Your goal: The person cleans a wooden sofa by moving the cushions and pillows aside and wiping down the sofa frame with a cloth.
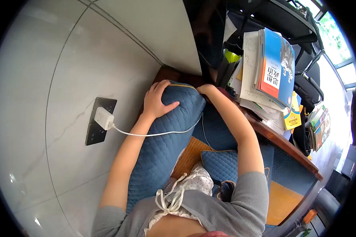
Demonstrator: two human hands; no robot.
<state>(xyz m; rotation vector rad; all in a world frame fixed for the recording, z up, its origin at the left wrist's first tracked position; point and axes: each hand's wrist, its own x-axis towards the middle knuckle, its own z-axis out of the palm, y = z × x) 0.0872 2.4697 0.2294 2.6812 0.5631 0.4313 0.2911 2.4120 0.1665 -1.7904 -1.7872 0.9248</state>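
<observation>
Blue quilted cloth covers the long armrest (168, 118), which stands between the tiled wall (73, 75) on the left and the seat, its far end near the corner. The left hand (159, 100) lies on top of that far end, fingers spread, thumb apart and pointing right. The right hand (204, 89) touches the far right corner of the armrest; its fingertips are hidden, so whether they grip cannot be told. A white cable (162, 134) runs from the charger (104, 118), plugged into the black socket panel (97, 132) on the wall, across the left forearm and the armrest, then down towards the seat. Right of the armrest are an orange-brown mat (192, 152) and a blue cushion (221, 162). Farther right, beyond the right forearm, books (279, 67) and loose papers (251, 85) are piled by a brown wooden edge (281, 138), with black chairs (308, 65) on their far side.
</observation>
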